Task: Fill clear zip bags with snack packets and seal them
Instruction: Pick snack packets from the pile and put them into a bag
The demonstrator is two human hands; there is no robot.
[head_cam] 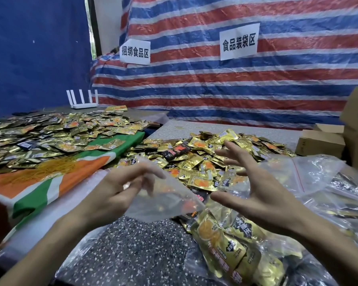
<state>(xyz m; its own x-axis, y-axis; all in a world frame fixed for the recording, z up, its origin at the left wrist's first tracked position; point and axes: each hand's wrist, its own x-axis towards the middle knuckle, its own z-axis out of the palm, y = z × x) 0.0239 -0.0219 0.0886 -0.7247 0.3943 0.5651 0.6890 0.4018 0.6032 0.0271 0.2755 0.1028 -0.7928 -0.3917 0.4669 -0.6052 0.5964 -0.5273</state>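
A clear zip bag (165,201) hangs in the air above the speckled table (132,250), pinched at its upper left edge by my left hand (120,188). My right hand (254,182) hovers just right of the bag with its fingers spread and straight, holding nothing. Behind both hands lies a heap of gold and black snack packets (196,159). A filled clear bag of gold packets (232,244) lies below my right forearm.
A second heap of packets (50,135) covers the green-and-orange cloth (50,186) on the left, with yellow rubber bands (50,168) on it. Empty zip bags (318,178) pile up at right. Cardboard boxes (322,141) stand at far right; a white router (83,102) at the back.
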